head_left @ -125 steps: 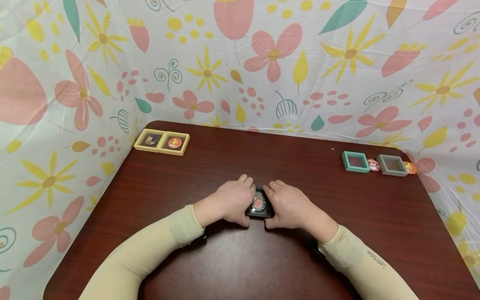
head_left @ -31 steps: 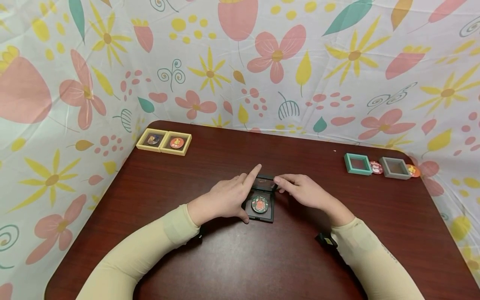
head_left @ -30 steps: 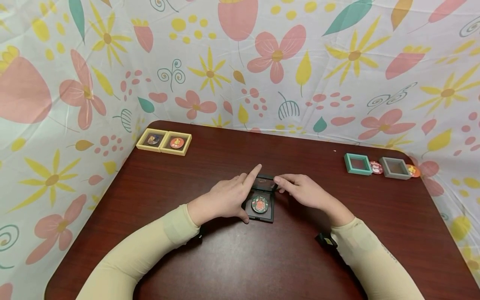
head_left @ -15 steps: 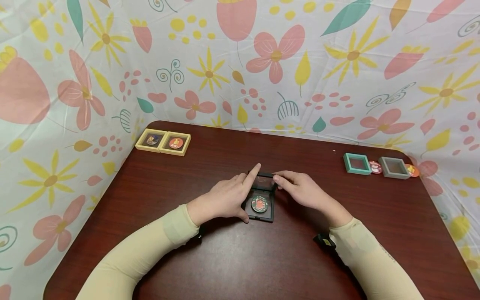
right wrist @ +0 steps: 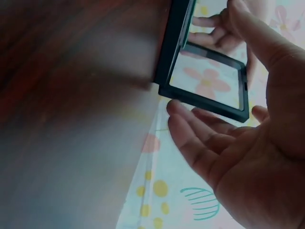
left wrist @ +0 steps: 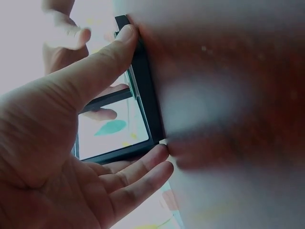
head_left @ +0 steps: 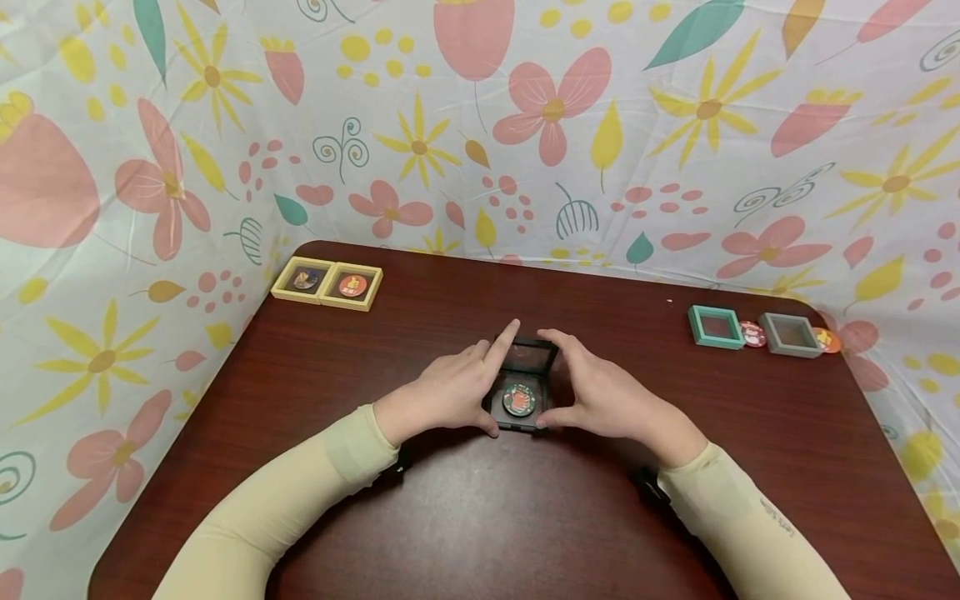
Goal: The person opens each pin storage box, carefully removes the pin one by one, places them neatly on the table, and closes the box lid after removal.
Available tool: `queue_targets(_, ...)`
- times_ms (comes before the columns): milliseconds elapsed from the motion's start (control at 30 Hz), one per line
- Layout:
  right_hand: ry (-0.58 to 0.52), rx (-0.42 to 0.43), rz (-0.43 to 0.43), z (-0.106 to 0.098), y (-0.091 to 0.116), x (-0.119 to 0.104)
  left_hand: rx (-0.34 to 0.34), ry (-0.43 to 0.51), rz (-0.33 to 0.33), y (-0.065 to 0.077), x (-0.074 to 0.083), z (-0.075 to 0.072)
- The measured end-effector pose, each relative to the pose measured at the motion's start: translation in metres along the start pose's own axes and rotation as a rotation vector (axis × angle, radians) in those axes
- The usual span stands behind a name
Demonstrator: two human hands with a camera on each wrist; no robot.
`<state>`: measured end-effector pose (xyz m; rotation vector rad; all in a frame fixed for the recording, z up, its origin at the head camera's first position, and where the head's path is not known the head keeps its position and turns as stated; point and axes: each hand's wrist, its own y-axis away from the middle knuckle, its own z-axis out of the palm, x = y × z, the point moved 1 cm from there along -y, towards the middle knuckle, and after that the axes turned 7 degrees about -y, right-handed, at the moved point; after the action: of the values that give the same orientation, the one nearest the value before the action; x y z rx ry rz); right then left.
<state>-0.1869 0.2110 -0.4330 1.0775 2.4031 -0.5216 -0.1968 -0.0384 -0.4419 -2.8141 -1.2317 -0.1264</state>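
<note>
A black hinged display frame with clear windows stands unfolded at the middle of the table, its lid raised at the back. Inside its base lies a round dark badge with a red figure. My left hand holds the left side, thumb at the front edge and index finger straight beside the lid. On the other side, my right hand spans the frame, thumb at the front right corner and a fingertip at the lid's top edge. Both wrist views show fingers near the hinge of the frame.
Two yellow frames, each with a round badge inside, sit at the back left. At the back right are a teal frame, a red-and-white badge, a grey frame and an orange badge. Patterned cloth hangs behind the table.
The frame was folded together between both hands earlier; its lid now stands raised. Just now the lid tipped more upright, and my right hand spread, its thumb moving to the front corner.
</note>
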Motion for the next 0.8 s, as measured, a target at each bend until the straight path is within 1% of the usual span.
queue_targets(167,0.039,-0.012,-0.017,0.003,0.001,0.000,-0.012,0.026,0.000,-0.002,-0.002,0.000)
queue_targets(300,0.065,-0.014,0.005,0.006,0.002,0.000,-0.018,0.032,0.000,-0.003,-0.004,0.000)
queue_targets(567,0.092,-0.019,0.034,0.010,0.001,0.001,-0.004,0.031,0.006,-0.004,-0.007,0.001)
queue_targets(800,0.108,-0.021,0.057,0.013,-0.001,0.002,-0.008,0.052,0.005,-0.004,-0.007,0.001)
